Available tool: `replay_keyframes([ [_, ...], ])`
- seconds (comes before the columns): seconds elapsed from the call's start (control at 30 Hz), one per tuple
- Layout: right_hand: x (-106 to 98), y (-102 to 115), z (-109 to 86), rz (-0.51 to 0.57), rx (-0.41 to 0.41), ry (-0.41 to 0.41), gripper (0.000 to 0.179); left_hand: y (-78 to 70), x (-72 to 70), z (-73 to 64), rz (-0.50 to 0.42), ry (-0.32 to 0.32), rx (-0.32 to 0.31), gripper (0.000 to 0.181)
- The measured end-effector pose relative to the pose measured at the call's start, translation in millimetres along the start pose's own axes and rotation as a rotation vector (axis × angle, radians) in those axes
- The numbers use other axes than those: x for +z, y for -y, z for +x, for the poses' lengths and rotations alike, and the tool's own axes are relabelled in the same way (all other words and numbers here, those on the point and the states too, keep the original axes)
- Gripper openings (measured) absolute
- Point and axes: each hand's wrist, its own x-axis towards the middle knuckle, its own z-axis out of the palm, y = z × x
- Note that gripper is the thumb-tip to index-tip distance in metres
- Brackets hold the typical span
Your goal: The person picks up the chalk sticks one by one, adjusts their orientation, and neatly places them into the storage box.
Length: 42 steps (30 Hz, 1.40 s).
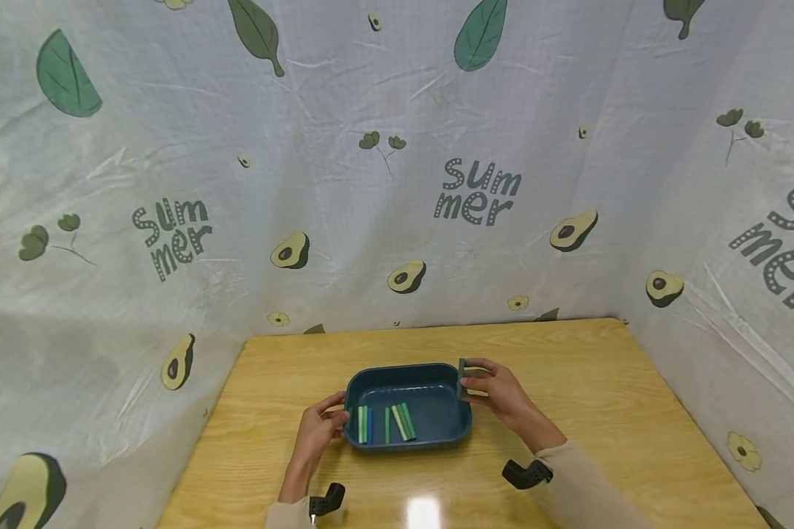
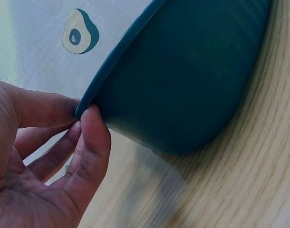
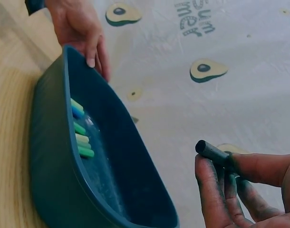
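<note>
A dark blue-green plastic basin [image 1: 437, 411] stands on the table. Its left rim is pinched between the thumb and fingers of my left hand [image 1: 313, 435], as the left wrist view shows on the basin [image 2: 183, 71]. Beside the right rim, my right hand [image 1: 505, 394] holds a dark green chalk stick [image 3: 212, 153] between thumb and fingertips, and dark green smudges mark those fingers. Inside lie several chalk sticks: a blue one [image 1: 370, 426], a pale one [image 1: 399, 423] and green ones [image 1: 387, 425], mostly toward the basin's left half.
The wooden table [image 1: 602, 411] extends around the basin on all sides. A white sheet [image 1: 344, 184] printed with avocados and leaves hangs behind and at both sides. Black wrist mounts [image 1: 526, 474] sit on both forearms.
</note>
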Motion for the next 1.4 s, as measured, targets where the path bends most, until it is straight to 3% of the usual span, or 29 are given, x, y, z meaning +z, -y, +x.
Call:
replay_keyframes([
  [0.77,32.1,-2.4,8.7,-0.032,0.024,0.039,0.053,1.5,1.8,3.2,0.009,-0.021,-0.011,0.045],
  [1.4,69.2,-19.0,25.5,-0.125,0.123,0.037,0.052,7.0,-2.0,3.1,0.002,-0.008,0.002,0.044],
])
